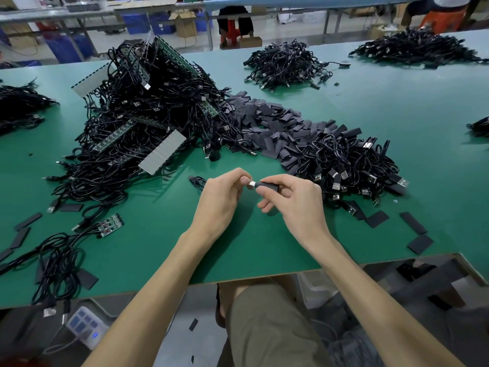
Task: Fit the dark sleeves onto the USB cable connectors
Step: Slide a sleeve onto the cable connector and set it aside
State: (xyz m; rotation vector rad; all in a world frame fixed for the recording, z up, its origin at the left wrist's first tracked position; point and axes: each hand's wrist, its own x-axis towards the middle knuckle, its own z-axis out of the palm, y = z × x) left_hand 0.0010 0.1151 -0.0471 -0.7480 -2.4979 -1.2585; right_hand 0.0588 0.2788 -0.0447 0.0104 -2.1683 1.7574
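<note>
My left grip (pixel 222 197) pinches the metal tip of a connector (pixel 250 184). My right grip (pixel 296 205) pinches the sleeve (pixel 267 185) between them, above the worktop (pixel 158 234). The sleeve looks mostly on, with the tip poking out, so I judge this one nearly done. Beyond the grips lie loose sleeves (pixel 277 120), and a cable heap (pixel 148 115) sits off to the left, so plenty remains. The pile (pixel 352 165) right of my right grip may be finished; I cannot tell. This connector's cable is hidden in my palm.
</note>
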